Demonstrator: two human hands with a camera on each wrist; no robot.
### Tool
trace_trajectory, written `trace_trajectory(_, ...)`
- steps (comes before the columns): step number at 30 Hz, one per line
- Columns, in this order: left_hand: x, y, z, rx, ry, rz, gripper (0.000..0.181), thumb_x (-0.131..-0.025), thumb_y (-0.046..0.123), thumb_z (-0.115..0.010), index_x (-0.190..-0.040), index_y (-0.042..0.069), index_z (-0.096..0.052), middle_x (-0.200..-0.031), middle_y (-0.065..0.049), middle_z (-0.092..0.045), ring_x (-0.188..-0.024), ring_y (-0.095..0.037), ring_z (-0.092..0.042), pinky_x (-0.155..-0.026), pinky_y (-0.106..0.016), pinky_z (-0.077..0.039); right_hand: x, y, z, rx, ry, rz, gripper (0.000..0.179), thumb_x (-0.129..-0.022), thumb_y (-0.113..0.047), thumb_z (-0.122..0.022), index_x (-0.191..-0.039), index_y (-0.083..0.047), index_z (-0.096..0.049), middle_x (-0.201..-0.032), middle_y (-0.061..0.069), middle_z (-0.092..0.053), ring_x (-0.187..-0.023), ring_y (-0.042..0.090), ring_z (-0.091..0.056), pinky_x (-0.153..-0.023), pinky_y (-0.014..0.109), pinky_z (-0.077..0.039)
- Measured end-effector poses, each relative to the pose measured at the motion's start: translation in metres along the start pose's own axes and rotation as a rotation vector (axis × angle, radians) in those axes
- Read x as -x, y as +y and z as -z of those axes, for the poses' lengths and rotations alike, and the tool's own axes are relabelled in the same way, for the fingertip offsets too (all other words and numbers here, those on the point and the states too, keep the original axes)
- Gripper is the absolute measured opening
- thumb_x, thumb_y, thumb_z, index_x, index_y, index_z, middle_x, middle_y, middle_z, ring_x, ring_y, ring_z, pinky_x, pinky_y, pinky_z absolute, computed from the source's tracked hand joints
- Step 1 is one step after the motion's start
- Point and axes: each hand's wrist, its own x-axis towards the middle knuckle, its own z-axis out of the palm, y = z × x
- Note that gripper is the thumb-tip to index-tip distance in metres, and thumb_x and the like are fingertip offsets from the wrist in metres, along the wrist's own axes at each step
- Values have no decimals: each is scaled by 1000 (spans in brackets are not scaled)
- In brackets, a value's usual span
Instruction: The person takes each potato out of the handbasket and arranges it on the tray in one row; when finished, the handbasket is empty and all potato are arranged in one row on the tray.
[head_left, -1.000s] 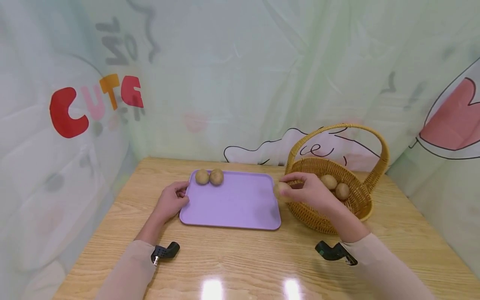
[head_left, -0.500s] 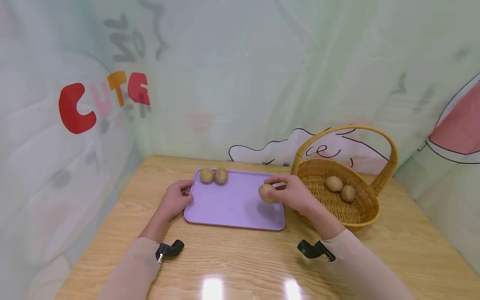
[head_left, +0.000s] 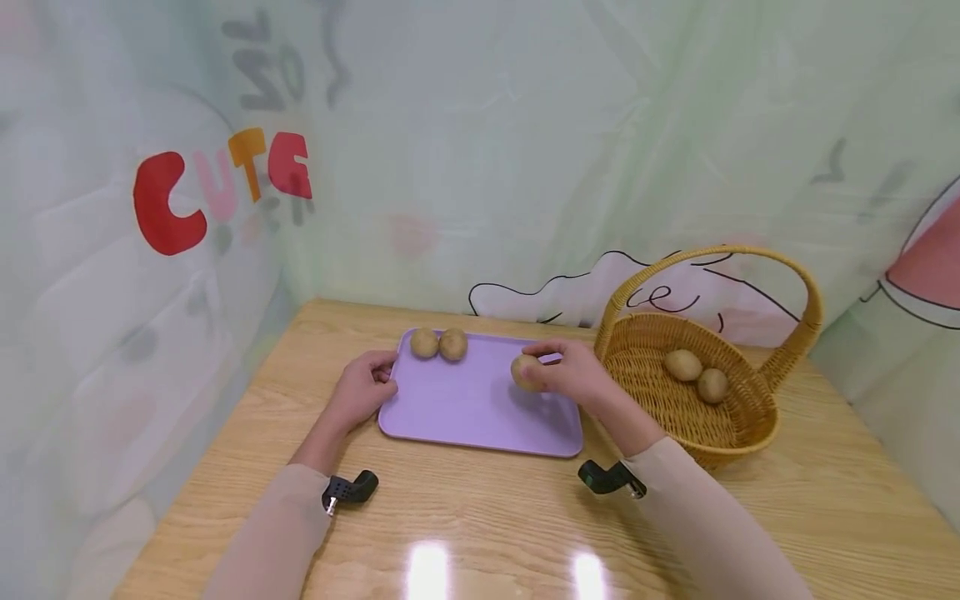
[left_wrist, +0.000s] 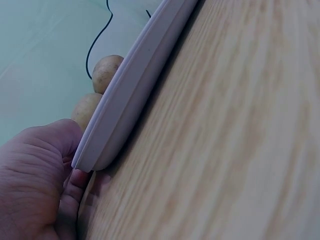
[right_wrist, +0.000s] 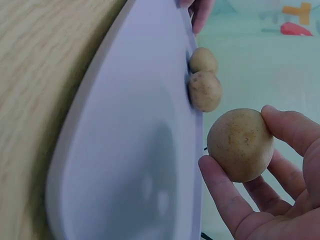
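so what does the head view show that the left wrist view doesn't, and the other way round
Only the head view: the right hand pinching a held potato over the tray, the basket with two basket potatoes, and colourful letters.

Only the left wrist view: a close, low look at the tray's outer wall.

Both: the left hand at the tray's edge, two tray potatoes, the table and backdrop.

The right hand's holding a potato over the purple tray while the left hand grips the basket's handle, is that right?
Not quite: the left hand grips the edge of the purple tray, not the basket's handle, as the left wrist view shows. The right hand does hold a potato over the tray.
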Motion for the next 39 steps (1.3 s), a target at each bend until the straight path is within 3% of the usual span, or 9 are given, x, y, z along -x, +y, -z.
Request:
trace_trajectory(16,-1,-3,1,-4,4,22,51,-78,-4,-63,-129,-3,-59,-109,-11,-60,-91,-20,-56,-77,-29,-50,-55,3,-34,-57,70,5,44,-82,-30,-78,-119,-7,-67,-117,12,-63,-78,19,-66,-71,34,-55)
trace_trajectory(29,-1,-2,-1,-18,7,1,49,-77,-4,-63,-126,-5,-60,-107,-12,-61,-90,-21,-57,-78,-31,-51,-77,1,-59,-117,154,-19,42,-83,-21,-75,-120,-3,-66,-117,12,-62,-93,23,-62,-69,32,-56)
trace_trajectory(39,-2,1,1,-43,13,-6,49,-76,-5,-62,-125,-6,-61,-104,-12,-61,-88,-20,-57,-77,-31,-50,-87,-4,-66,-63,168,-13,44,-85,-22,-74,-121,0,-63,-117,13,-61,-92,23,-62,-67,31,-56)
